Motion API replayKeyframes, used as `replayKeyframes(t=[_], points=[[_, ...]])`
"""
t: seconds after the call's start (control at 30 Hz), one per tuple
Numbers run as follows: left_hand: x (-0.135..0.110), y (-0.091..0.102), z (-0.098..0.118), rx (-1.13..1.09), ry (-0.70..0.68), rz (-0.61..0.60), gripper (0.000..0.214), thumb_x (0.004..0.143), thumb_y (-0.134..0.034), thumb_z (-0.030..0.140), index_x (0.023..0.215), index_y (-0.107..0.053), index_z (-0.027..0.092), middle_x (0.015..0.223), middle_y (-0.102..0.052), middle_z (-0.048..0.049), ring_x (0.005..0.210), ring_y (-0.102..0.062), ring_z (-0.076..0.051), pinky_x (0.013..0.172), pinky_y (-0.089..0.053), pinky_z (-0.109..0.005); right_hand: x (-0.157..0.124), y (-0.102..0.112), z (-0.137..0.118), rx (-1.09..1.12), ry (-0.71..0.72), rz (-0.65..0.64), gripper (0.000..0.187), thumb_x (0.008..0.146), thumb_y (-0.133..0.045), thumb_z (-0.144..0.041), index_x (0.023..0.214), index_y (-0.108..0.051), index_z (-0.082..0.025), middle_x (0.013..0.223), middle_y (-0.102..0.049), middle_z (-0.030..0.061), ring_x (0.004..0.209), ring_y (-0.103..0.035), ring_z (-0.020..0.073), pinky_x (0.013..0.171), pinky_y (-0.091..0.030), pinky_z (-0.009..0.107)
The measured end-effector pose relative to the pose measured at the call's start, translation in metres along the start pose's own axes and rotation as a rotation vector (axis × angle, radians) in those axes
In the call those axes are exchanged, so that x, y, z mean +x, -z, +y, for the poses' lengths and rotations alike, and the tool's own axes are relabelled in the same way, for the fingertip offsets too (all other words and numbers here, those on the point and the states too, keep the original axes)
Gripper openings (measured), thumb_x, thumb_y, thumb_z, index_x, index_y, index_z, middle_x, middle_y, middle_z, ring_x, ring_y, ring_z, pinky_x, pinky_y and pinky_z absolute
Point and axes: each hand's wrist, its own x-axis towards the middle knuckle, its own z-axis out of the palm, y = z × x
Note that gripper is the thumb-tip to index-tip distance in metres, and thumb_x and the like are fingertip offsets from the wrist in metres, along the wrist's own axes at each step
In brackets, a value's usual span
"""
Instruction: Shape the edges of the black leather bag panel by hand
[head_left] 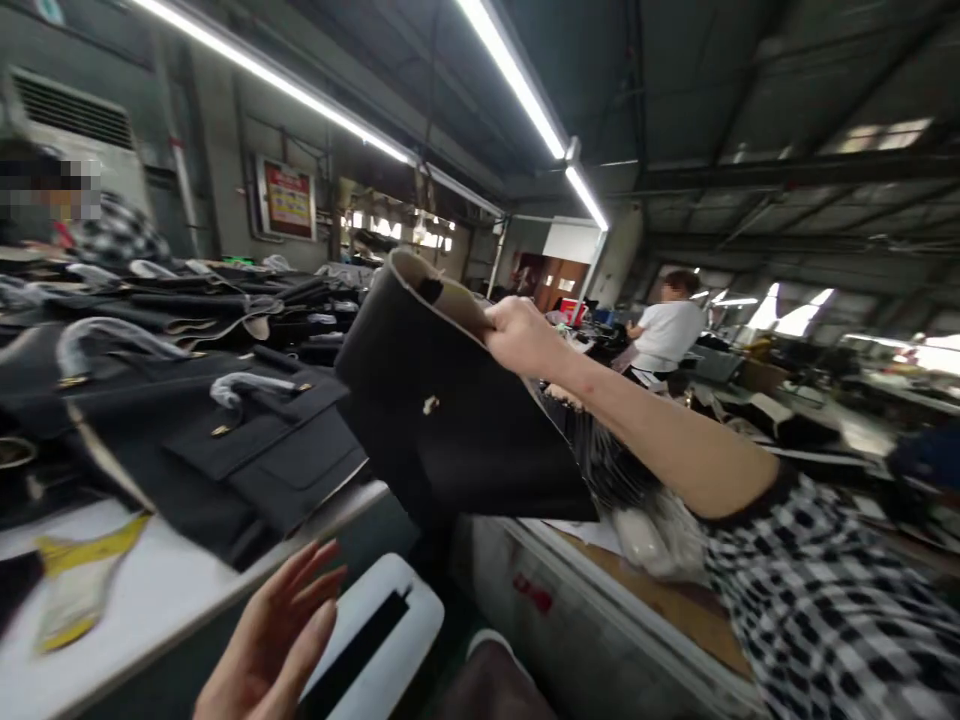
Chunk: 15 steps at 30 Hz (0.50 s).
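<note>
My right hand (517, 335), its arm stretched out in a checked sleeve, pinches the upper edge of a black panel (465, 430) with a pale inner side. The panel hangs in the air, curled over at its top left, with a small light spot on its dark face. Low in the view is my left hand (277, 630), holding nothing, its fingers stretched and apart. Beside that hand is a white slotted plate (405, 620). Left of the panel, black bag pieces (262, 440) with plastic-wrapped handles (120, 335) lie on a table.
A white tabletop (172, 560) bears a yellow-edged piece (82, 580). On the right stands a grey-sided bench (577, 610) with clear plastic wrapping (660, 530). One person (664, 325) in a white top works farther back; another person (112, 225) in checks is at far left.
</note>
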Motion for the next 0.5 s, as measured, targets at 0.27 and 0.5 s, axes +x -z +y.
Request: replayKeyframes(t=[0.27,0.5], points=[[-0.063,-0.147,-0.064,-0.306,0.31,-0.221,0.064,0.069,-0.077,0.06,0.114,-0.061,0.018,0.13,-0.06,-0.0135,0.117,-0.06,-0.033,0.097,-0.052,-0.04,-0.216,0.062,0.012,0.283,-0.26,-0.528,0.038,0.086,-0.054,-0.029,0.053,-0.044,-0.015,0.05,-0.036,-0.0053,0.048,-0.035,0.0056,0.047,-0.023,0.022],[-0.112,-0.186,-0.141,-0.406,0.659,-0.144,0.056,0.074,-0.071,0.06,0.115,-0.06,0.023,0.124,-0.063,-0.0131,0.126,-0.054,-0.036,0.104,-0.045,-0.049,-0.297,0.09,0.024,0.554,-0.55,-0.64,0.038,0.087,-0.054,-0.037,0.058,-0.038,-0.018,0.055,-0.031,-0.0056,0.051,-0.029,0.0066,0.043,-0.018,0.023]])
